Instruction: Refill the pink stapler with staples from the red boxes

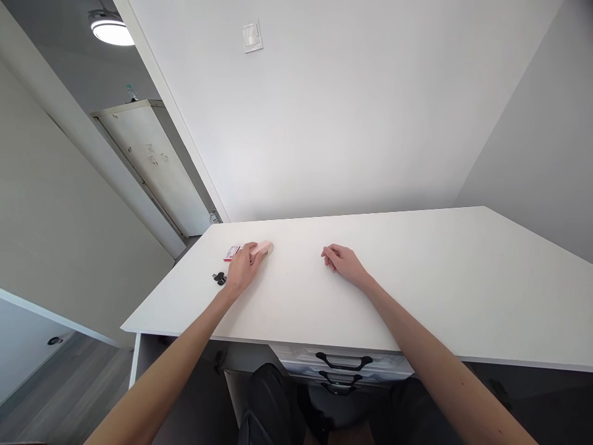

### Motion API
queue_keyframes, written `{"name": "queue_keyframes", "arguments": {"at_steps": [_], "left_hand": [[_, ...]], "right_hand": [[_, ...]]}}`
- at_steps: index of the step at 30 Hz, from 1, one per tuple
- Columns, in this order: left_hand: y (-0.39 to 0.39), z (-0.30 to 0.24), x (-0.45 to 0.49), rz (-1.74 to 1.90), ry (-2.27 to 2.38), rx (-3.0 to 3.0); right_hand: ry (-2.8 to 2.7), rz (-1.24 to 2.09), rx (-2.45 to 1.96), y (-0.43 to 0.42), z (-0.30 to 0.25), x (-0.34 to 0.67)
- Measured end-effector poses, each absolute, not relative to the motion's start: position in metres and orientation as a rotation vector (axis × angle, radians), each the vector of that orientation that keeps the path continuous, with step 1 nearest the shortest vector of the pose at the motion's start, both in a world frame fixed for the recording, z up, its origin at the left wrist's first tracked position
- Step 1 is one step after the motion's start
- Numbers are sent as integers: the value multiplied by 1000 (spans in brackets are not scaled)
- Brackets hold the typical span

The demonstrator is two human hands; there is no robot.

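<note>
1. The object under the left hand [243, 267] was pale pink-beige.
2. The box [231, 253] beside that hand was red and white.
3. The keys [221, 279] near its wrist were mostly black.
4. The surface [296, 296] beneath was plain white.

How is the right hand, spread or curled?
Curled: on the right hand, the fingers bend inward over the white desktop.

Left hand [241, 270], left of centre, grasps pale block [265, 248] on worktop [296, 296]; red-edged box [230, 253] alongside. Right hand [343, 261], mid-frame: fingers curled.
</note>
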State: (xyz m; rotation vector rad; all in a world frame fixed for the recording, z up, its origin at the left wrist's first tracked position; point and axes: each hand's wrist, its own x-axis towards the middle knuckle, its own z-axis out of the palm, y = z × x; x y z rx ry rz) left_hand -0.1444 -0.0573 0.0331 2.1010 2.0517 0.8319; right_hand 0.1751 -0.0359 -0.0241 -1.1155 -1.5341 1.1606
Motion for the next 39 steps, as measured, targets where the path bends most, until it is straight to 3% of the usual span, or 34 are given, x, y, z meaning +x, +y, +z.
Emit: {"name": "queue_keyframes", "arguments": {"at_steps": [7,15,39], "left_hand": [[-44,7,-83,1106,1605,1847],[-16,8,-40,932,1188,1765],[-12,3,-36,890,1180,1847]], "right_hand": [[-1480,1007,-1151,-33,-22,173],[-1690,777,-1132,-33,-21,173],[-1641,956,-1173,-32,-21,165]]}}
